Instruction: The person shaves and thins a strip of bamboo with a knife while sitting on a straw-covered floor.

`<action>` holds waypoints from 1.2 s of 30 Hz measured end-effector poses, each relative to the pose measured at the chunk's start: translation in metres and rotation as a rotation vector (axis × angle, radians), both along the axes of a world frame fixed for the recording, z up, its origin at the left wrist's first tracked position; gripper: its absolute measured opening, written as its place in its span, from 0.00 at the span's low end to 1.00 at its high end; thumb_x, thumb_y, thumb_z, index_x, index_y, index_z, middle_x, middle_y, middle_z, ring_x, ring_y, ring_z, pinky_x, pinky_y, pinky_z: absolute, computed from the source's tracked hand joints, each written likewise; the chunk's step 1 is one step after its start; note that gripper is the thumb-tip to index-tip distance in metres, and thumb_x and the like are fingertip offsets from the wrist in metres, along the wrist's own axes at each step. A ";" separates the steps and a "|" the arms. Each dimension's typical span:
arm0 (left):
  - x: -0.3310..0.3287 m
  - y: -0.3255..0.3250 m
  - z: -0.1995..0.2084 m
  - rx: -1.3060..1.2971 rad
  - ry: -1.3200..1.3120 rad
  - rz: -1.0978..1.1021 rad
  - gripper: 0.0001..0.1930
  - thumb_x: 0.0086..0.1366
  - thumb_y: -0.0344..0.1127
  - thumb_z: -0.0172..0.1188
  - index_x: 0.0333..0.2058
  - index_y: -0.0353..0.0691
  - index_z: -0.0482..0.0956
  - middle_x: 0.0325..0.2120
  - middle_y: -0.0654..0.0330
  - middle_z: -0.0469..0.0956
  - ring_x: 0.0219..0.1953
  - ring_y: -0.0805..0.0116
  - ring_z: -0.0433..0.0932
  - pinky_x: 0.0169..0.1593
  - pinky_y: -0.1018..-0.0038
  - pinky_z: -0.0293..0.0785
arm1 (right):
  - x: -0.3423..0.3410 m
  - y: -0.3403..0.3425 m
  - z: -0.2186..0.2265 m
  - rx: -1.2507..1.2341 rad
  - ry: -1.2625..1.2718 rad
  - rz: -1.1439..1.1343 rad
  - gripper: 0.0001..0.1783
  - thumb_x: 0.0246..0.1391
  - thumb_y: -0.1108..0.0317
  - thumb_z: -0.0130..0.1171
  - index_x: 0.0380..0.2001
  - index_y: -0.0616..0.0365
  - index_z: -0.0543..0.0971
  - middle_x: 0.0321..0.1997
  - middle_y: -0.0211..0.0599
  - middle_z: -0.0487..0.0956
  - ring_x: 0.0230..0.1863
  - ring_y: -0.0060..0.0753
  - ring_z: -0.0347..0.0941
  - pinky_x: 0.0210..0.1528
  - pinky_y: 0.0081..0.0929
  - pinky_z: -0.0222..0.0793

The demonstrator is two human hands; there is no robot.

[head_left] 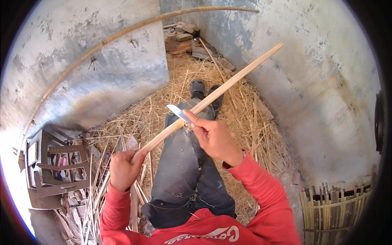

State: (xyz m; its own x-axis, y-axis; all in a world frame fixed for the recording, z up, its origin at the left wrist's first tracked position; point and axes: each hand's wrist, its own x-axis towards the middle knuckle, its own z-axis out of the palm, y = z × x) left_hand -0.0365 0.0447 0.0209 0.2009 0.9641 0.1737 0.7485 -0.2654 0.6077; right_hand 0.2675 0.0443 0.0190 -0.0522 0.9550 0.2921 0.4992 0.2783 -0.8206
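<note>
A long, pale bamboo strip point(239, 76) slants across my lap, its far end up toward the right wall. Near its lower end my left hand point(125, 167) is closed round it. My right hand point(214, 136) grips a knife point(178, 112) whose handle is mostly hidden in the fist. The blade points up and to the left and lies against the strip at about its middle, above my thighs. My right thumb or forefinger stretches along by the blade, close to the strip. Small curled shavings show beside the blade.
Straw-like shavings point(245, 122) cover the floor round my outstretched legs. A dark frame point(61, 163) of slats stands at the left, beside loose strips. A bent pole point(122, 30) leans along the left wall. Bricks point(185, 30) lie at the back; a bamboo fence piece point(339, 212) stands lower right.
</note>
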 end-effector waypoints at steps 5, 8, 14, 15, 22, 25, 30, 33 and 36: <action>0.005 0.015 -0.001 -0.076 -0.024 -0.024 0.29 0.70 0.51 0.67 0.18 0.32 0.78 0.09 0.50 0.63 0.12 0.56 0.59 0.21 0.61 0.58 | 0.003 0.010 -0.023 0.174 0.112 0.005 0.24 0.70 0.71 0.55 0.68 0.53 0.77 0.29 0.35 0.78 0.26 0.18 0.63 0.30 0.25 0.65; -0.006 0.017 0.008 -0.207 -0.028 -0.062 0.31 0.73 0.51 0.63 0.17 0.31 0.76 0.09 0.55 0.61 0.13 0.67 0.57 0.21 0.63 0.57 | 0.020 0.016 -0.034 0.296 0.143 -0.103 0.23 0.72 0.69 0.55 0.68 0.53 0.77 0.37 0.32 0.83 0.29 0.17 0.65 0.32 0.24 0.66; -0.089 0.000 0.003 -0.431 -0.010 0.017 0.34 0.75 0.53 0.59 0.15 0.32 0.74 0.09 0.61 0.63 0.15 0.72 0.60 0.22 0.64 0.56 | 0.099 0.047 -0.003 0.268 -0.122 -0.440 0.23 0.71 0.67 0.56 0.67 0.46 0.78 0.23 0.27 0.74 0.24 0.15 0.62 0.26 0.26 0.62; -0.091 0.000 0.010 -0.492 -0.001 0.025 0.35 0.75 0.55 0.58 0.14 0.32 0.73 0.09 0.61 0.65 0.15 0.72 0.61 0.22 0.64 0.57 | 0.125 0.055 -0.005 0.295 -0.130 -0.489 0.23 0.71 0.67 0.56 0.67 0.43 0.78 0.22 0.26 0.74 0.24 0.16 0.62 0.26 0.26 0.62; -0.150 0.014 0.010 -0.509 0.160 -0.114 0.36 0.76 0.57 0.56 0.13 0.34 0.71 0.08 0.62 0.64 0.14 0.73 0.62 0.21 0.65 0.59 | 0.216 0.100 0.013 0.344 -0.222 -0.743 0.22 0.71 0.67 0.57 0.65 0.46 0.79 0.25 0.20 0.71 0.27 0.15 0.59 0.30 0.23 0.61; -0.148 0.016 0.010 -0.545 0.125 -0.127 0.37 0.76 0.59 0.55 0.13 0.34 0.71 0.08 0.63 0.64 0.14 0.74 0.61 0.22 0.66 0.60 | 0.211 0.101 0.007 0.377 -0.159 -0.657 0.21 0.70 0.67 0.56 0.65 0.48 0.79 0.23 0.30 0.75 0.25 0.18 0.63 0.29 0.25 0.64; -0.147 0.018 0.014 -0.583 0.132 -0.134 0.38 0.76 0.61 0.54 0.13 0.35 0.72 0.09 0.65 0.65 0.15 0.75 0.61 0.22 0.67 0.61 | 0.126 0.060 -0.002 0.249 -0.152 -0.356 0.22 0.69 0.68 0.57 0.65 0.48 0.79 0.20 0.34 0.72 0.22 0.19 0.62 0.26 0.26 0.62; -0.148 0.017 0.010 -0.658 0.073 -0.122 0.37 0.77 0.60 0.55 0.14 0.36 0.73 0.10 0.67 0.64 0.16 0.77 0.61 0.22 0.68 0.59 | 0.065 0.041 0.006 0.190 -0.115 -0.201 0.22 0.69 0.69 0.57 0.65 0.50 0.79 0.19 0.38 0.73 0.21 0.20 0.63 0.24 0.30 0.63; -0.132 0.017 0.008 -0.731 0.000 -0.138 0.36 0.77 0.59 0.54 0.14 0.37 0.72 0.11 0.68 0.64 0.15 0.76 0.60 0.21 0.69 0.58 | 0.029 0.030 0.001 0.147 -0.066 -0.148 0.22 0.69 0.70 0.56 0.65 0.53 0.79 0.21 0.46 0.75 0.20 0.23 0.64 0.25 0.30 0.65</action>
